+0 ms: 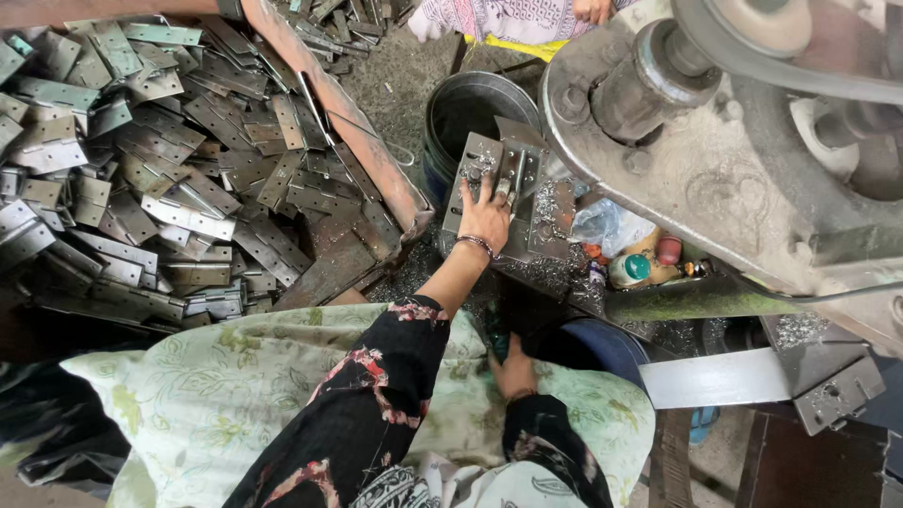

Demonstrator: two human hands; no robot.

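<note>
The person is sitting with a pale floral cloth (216, 395) spread over the lap, both arms in dark flowered sleeves. The right hand (515, 369) is resting low at the lap's edge, just beside a blue drum (602, 343); its fingers are curled under and mostly hidden, so it is not possible to tell whether its grip is holding anything. The left hand (485, 216), a bangle at its wrist, is reaching forward and lying flat on a steel die block (503, 193), fingers spread. Its fingertips are touching a small metal piece (505, 184) on top of the block, possibly a hinge leaf, though the view is too small to be sure. The grip is wide and pressing, not closed around anything. Metal shavings (555, 273) are lying around the block's base. Just right of the block, a crumpled plastic bag (607, 226) and a green-capped bottle (628, 269) are sitting among clutter. To the left, a big heap of grey hinges (141, 169) is filling a rusty tray (348, 122). Beyond the block a dark bucket (470, 108) is standing on the floor. At right the heavy press (715, 160) is looming with its wheel and shaft. At the far top edge, another person's hand (593, 9) is showing.
</note>
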